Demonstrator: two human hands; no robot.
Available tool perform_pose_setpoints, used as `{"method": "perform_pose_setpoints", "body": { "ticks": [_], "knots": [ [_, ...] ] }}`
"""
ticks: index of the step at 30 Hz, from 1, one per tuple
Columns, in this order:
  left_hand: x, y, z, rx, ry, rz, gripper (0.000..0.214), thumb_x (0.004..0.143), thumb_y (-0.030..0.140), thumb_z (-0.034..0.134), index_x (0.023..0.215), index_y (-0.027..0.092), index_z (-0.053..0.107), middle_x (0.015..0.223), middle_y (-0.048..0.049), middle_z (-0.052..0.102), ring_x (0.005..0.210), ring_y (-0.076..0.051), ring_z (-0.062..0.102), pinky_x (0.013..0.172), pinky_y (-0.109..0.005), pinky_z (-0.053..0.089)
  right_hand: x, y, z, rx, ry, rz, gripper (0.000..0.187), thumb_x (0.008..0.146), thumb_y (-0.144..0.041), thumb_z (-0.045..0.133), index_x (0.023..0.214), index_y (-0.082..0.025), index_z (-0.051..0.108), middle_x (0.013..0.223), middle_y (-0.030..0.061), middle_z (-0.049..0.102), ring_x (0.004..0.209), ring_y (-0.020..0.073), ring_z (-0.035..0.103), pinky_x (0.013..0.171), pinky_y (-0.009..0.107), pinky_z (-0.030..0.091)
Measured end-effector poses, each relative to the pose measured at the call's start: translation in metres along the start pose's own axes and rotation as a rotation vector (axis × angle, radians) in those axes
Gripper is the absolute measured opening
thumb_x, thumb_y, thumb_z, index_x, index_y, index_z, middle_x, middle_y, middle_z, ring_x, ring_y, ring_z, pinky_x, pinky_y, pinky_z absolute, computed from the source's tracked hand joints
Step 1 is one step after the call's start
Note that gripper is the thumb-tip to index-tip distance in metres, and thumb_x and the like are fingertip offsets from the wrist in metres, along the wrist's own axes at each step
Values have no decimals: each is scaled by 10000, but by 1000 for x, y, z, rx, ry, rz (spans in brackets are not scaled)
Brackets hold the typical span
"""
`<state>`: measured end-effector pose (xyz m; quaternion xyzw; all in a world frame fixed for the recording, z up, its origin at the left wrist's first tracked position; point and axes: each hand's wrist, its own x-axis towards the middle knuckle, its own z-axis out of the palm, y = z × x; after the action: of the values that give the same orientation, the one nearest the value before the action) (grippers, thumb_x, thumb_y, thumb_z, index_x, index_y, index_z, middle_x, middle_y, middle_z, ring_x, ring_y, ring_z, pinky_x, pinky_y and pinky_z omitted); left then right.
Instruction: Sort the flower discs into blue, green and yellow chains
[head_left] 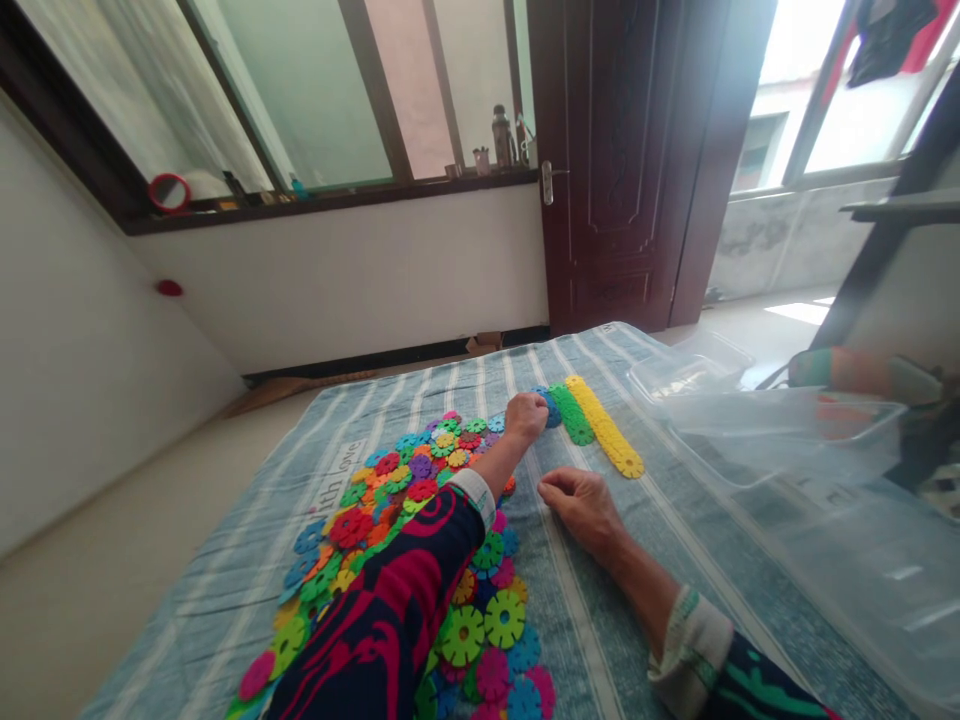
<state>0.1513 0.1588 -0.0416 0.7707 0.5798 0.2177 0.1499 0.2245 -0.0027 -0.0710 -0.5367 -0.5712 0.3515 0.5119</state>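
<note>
My left hand reaches across the pile, its fingers closed at the near end of a short row of blue notched discs. Whatever its fingertips hold, if anything, is hidden. My right hand hovers closer to me over the striped cloth, thumb and fingers pinched together with nothing visible between them. Beside the blue row lie a longer green row of overlapping discs and a yellow row, the longest. A big heap of mixed-colour flower-shaped plastic discs spreads under and around my left forearm.
Clear plastic boxes and a large translucent lid or tub stand on the right. Striped cloth covers the surface. Beyond its far edge are a brown door and a window sill with small items, including a flask.
</note>
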Motion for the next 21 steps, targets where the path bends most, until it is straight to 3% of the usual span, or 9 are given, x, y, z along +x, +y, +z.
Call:
{"method": "perform_pose_setpoints", "body": {
  "ticks": [5,9,21],
  "knots": [
    [-6,-4,-1,38,55,23,158,796,233,637,923,143,665,911,-41,686,873,-165,623,829,-321,476,1,1,1,-11,1,-10,188,744,-300,567,672,-175,687,642,-8,642,625,132,561,608,231,394],
    [-16,-7,0,62,77,33,247,702,214,682,943,162,668,849,-25,692,795,-160,625,733,-254,456,1,1,2,-27,-3,-18,195,749,-305,561,673,-178,688,654,-8,648,633,135,565,622,235,397],
    [-23,-4,2,115,82,41,222,696,219,646,912,173,658,825,-30,675,758,-169,612,688,-256,438,0,1,1,-55,8,-28,187,754,-293,564,675,-177,688,646,-5,650,621,131,566,609,234,391]
  ]
}}
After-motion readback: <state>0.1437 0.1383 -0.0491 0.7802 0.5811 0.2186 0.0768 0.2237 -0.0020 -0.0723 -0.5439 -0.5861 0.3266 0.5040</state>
